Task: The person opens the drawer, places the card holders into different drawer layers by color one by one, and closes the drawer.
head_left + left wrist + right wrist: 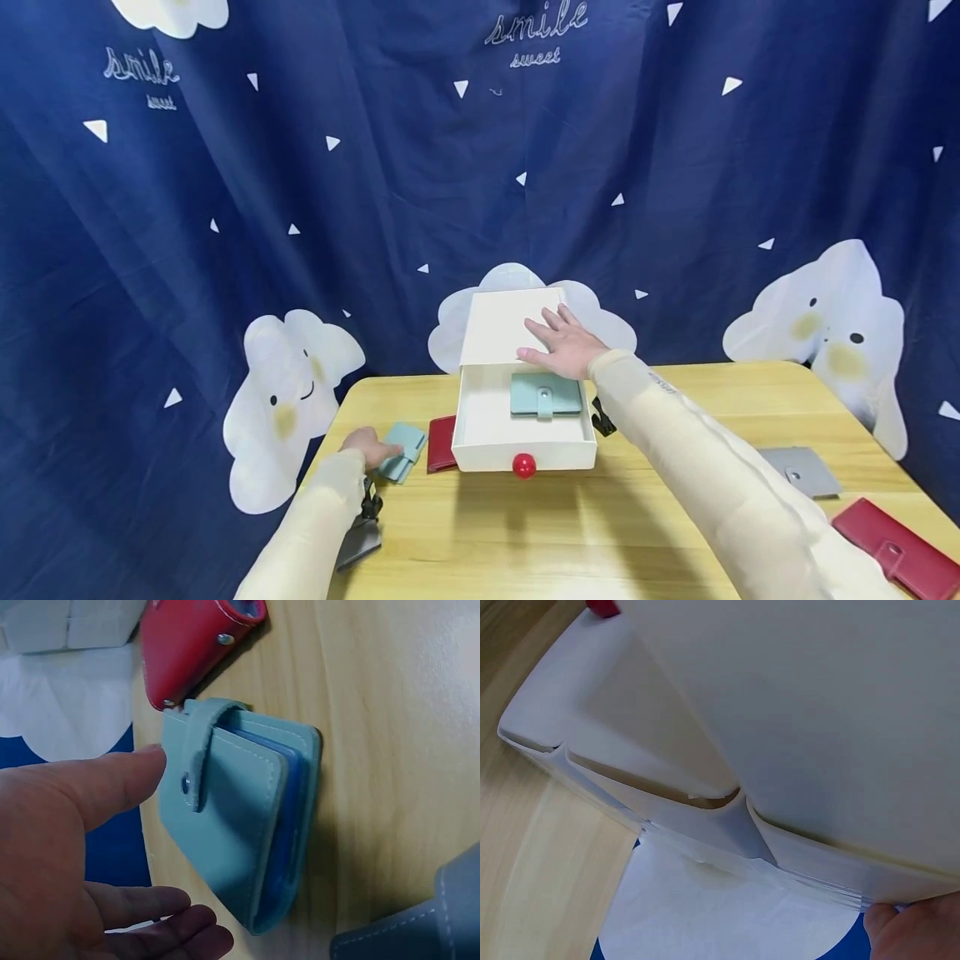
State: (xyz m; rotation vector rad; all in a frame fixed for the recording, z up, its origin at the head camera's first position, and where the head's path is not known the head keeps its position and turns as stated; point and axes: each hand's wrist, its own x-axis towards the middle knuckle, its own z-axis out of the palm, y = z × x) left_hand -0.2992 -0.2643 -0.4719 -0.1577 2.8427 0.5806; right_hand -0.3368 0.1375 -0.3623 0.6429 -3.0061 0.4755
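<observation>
A light-blue card holder (pixel 405 450) with a snap strap lies at the table's left side. My left hand (pixel 363 447) is right at its left edge, thumb and fingers apart; in the left wrist view the thumb tip reaches the cover of this card holder (pixel 225 825) beside the strap. In the middle stands a white drawer box (pixel 495 329), its drawer (pixel 480 457) pulled out toward me by a red knob (pixel 524 466). Another light-blue card holder (pixel 545 394) lies inside the drawer. My right hand (pixel 562 343) rests with spread fingers over the box top's right side.
A red card holder (pixel 441 444) lies partly behind the box's left side. Near my left forearm is a grey card holder (pixel 360 543). On the right lie a grey card holder (pixel 802 471) and a red one. A dark-blue curtain (pixel 390 167) hangs behind the table.
</observation>
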